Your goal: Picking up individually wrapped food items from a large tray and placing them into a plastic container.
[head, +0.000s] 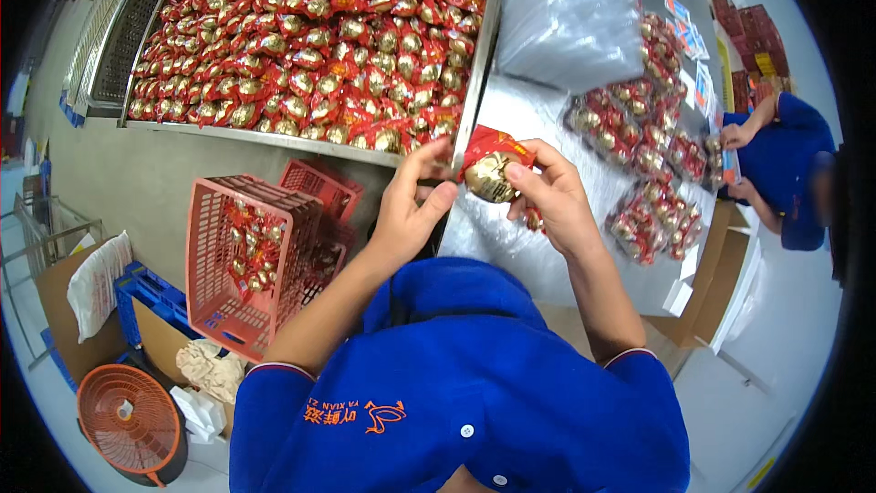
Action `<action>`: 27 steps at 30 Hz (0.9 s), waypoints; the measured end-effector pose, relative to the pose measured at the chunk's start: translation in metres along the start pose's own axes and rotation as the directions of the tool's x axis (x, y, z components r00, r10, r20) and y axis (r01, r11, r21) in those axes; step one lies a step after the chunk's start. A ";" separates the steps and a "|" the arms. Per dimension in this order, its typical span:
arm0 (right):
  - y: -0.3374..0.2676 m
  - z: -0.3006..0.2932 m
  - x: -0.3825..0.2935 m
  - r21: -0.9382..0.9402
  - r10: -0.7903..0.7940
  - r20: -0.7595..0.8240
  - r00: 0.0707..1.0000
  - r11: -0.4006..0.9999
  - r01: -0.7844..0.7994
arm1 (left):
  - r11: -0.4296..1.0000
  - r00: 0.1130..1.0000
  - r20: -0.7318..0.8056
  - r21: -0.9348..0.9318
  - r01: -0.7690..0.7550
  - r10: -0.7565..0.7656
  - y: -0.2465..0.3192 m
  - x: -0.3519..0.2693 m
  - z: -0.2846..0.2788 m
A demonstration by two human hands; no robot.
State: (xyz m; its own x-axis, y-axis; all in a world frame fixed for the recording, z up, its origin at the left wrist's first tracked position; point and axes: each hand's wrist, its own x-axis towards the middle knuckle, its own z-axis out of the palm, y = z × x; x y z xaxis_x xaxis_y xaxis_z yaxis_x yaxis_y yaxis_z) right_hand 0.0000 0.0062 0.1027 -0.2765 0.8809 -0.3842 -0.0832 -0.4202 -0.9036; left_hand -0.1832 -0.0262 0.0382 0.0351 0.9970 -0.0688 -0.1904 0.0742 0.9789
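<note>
My right hand (558,202) holds a gold-and-red foil-wrapped packet (489,178), round like an egg, with the thumb across its gold face. My left hand (414,202) is just left of it, fingers apart and nothing seen in them; its fingertips are blurred near the corner of a metal-rimmed tray (287,141). A thick layer of similar wrapped packets (308,58) fills that tray. Below my right hand, part of another red-and-gold packet (534,220) shows on the steel table (506,253), mostly hidden by the hand.
Clear bags of packets (653,219) lie on the table's right, beside a stack of clear plastic bags (568,20). A co-worker (780,164) stands at the far right, near an open cardboard box (708,281). Red crates (229,329) and an orange-grilled fan (130,418) stand left.
</note>
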 end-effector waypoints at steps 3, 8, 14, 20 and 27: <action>0.008 -0.001 -0.023 -0.187 0.099 0.048 0.994 0.978 -0.088 | 0.978 0.974 0.184 -0.135 0.157 -0.131 0.025 -0.001 0.006; 0.025 0.003 -0.050 -0.757 -0.516 -0.192 0.835 0.619 0.208 | 0.905 0.904 0.267 -0.177 0.387 -0.334 0.021 -0.018 0.019; 0.065 -0.013 -0.093 -0.883 -0.589 0.310 0.746 0.114 0.456 | 0.807 0.783 0.349 -0.112 0.580 -0.514 -0.005 -0.038 0.032; 0.115 -0.038 -0.119 -0.655 -0.286 -0.109 0.952 0.741 0.147 | 0.756 0.679 0.334 0.324 0.568 -0.653 -0.053 -0.056 0.026; 0.099 -0.102 -0.049 -0.101 0.037 -0.249 0.968 0.993 -0.064 | 0.447 0.867 0.434 0.743 -0.498 0.245 -0.078 -0.005 0.058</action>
State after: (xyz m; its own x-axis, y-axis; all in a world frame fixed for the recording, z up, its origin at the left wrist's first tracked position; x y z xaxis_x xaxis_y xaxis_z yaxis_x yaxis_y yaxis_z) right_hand 0.1027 -0.0568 0.0126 -0.0323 0.8912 -0.4524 0.0317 -0.4515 -0.8917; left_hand -0.1116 -0.0383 -0.0267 0.4093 0.8736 0.2632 0.6269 -0.4789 0.6146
